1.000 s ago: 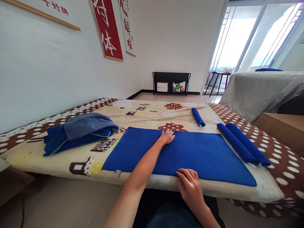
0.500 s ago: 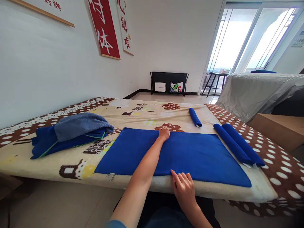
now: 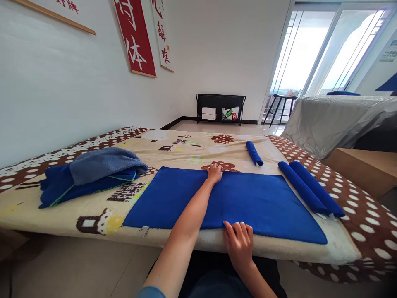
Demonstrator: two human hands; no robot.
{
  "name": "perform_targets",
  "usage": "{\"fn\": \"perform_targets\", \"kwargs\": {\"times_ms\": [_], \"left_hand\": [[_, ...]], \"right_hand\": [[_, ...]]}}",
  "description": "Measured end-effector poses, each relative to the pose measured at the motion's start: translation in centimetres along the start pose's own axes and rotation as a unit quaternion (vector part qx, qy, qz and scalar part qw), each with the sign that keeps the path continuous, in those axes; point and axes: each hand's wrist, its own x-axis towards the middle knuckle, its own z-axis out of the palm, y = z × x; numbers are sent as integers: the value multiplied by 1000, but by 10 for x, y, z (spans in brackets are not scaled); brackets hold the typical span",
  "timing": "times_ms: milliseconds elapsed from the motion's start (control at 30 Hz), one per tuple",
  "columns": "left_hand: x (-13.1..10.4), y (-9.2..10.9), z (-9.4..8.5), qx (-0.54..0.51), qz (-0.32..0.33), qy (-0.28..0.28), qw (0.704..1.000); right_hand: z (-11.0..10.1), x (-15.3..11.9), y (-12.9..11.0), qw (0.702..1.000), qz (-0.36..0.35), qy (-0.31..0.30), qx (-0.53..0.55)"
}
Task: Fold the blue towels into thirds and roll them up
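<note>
A blue towel (image 3: 257, 203) lies spread flat across the patterned blanket (image 3: 186, 149), with a small white tag at its near left corner. My left hand (image 3: 214, 172) reaches across it, fingers closed on the middle of its far edge. At the near edge, my right hand (image 3: 240, 240) pinches the cloth between thumb and curled fingers. A faint crease runs between the two hands. Two rolled blue towels (image 3: 302, 188) lie side by side to the right, and a smaller blue roll (image 3: 254, 153) rests beyond the far right part of the spread towel.
To the left is a loose pile of cloths, a grey-blue one (image 3: 104, 163) over a blue one with green edging (image 3: 58, 186). A cardboard box (image 3: 361, 169) and plastic-covered furniture (image 3: 335, 116) stand at the right. A black rack (image 3: 221, 103) stands against the back wall.
Both hands stay in place on the towel; the right fingers have curled slightly more at the near edge. A blue shape has come into view at the far right.
</note>
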Motion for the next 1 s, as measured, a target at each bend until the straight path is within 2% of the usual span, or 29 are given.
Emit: {"fn": "perform_targets", "kwargs": {"times_ms": [233, 400, 500, 600, 733, 833, 933, 1000], "left_hand": [[4, 3, -14, -72, -14, -3, 997], [17, 5, -50, -165, -8, -3, 986], [24, 2, -83, -246, -14, 17, 969], [26, -6, -120, -344, -21, 57, 937], [16, -22, -176, -472, -11, 107, 875], [0, -32, -221, -542, 11, 119, 832], [-19, -37, -262, -601, 31, 123, 789], [-33, -39, -287, -633, 50, 117, 764]], "right_hand": [[-9, 2, 1, 999, -35, 12, 38], [-27, 20, 2, 995, -45, 23, 81], [-42, 37, 9, 991, -24, 21, 134], [-61, 65, 23, 982, 26, 39, 181], [-87, 120, 53, 969, 160, 77, 172], [-96, 169, 80, 936, 262, 91, 219], [-99, 216, 107, 894, 281, 119, 328], [-101, 243, 120, 875, 285, 141, 365]]}}
